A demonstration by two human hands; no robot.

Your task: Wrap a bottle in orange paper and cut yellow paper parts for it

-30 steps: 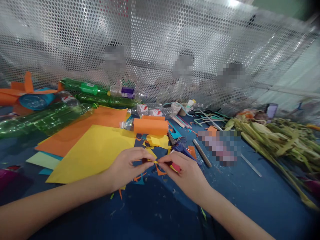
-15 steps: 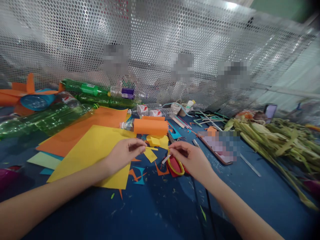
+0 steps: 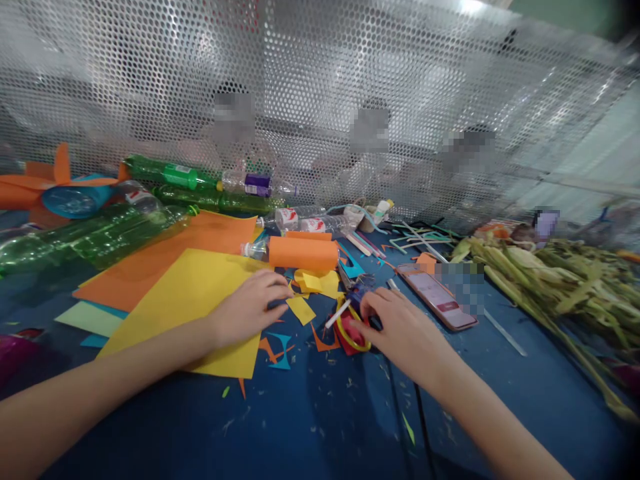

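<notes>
My left hand (image 3: 253,305) rests over the right part of a yellow paper sheet (image 3: 175,307), its thumb and fingers apart with nothing visible in them. Small yellow paper pieces (image 3: 301,310) lie just beyond its fingertips. My right hand (image 3: 400,323) hovers at the scissors with yellow loop handles (image 3: 367,347), thumb and bent fingers spread, and covers part of them. A short white stick (image 3: 338,313) lies across the handle. Beside the fingers is a dark blue item (image 3: 356,292) whose kind I cannot make out. Behind lies a bottle wrapped in orange paper (image 3: 304,253).
Green plastic bottles (image 3: 130,233) lie at the left near an orange-finned bottle model (image 3: 75,197). A phone (image 3: 440,300) and corn husks (image 3: 545,267) are on the right. Straws (image 3: 420,237) and orange and blue paper scraps (image 3: 280,353) are scattered about. A perforated metal screen (image 3: 310,80) stands behind.
Both hands have come out of their pinches. A thin yellow strip no longer shows at my left fingertips. My right hand has shifted right and down, uncovering the dark blue item.
</notes>
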